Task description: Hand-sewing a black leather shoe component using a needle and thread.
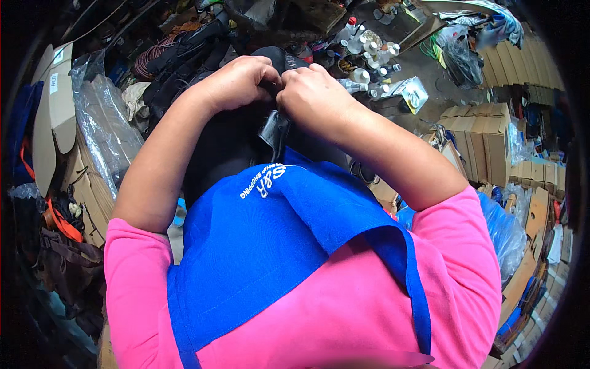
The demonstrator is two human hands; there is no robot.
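Note:
My left hand (246,81) and my right hand (314,95) meet in front of me, almost touching. The fingers of both are curled in and closed. Whatever they pinch is dark and mostly hidden by the knuckles. Just below the right hand hangs a glossy black piece (274,129), folded like a strip of leather or plastic; I cannot tell whether it joins what I hold. Black material (224,150) lies under both hands, and a rounded black shape (269,56) shows just beyond them. A blue apron (258,227) covers my front.
Beyond my right hand stand several plastic bottles (372,46) with a white-and-yellow container (407,93). Cardboard boxes (476,138) are stacked at the right. Flattened cardboard (55,101) and clear plastic wrap (101,123) lean at the left. Coiled cable (153,58) lies among dark bags at the far left.

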